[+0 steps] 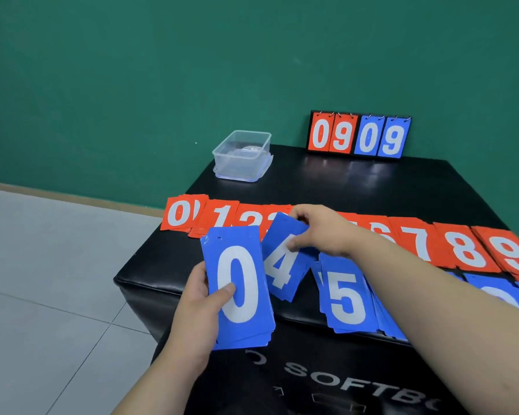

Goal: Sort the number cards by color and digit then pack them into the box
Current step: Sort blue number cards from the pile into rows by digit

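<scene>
Fingers (226,291) of left hand (197,313) curled round blue 0 stack (243,323), held up as gathering pile; right hand (324,232) pinching blue 4 card (277,265), probably to add next. Box (241,155) waiting open at far corner of counter (342,181).

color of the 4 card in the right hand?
The 4 card is blue, white digit; head view.

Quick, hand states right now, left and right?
Left hand: holds the stack of blue plastic number cards, 0 on top.
Right hand: pinches the blue 4 card.
</scene>
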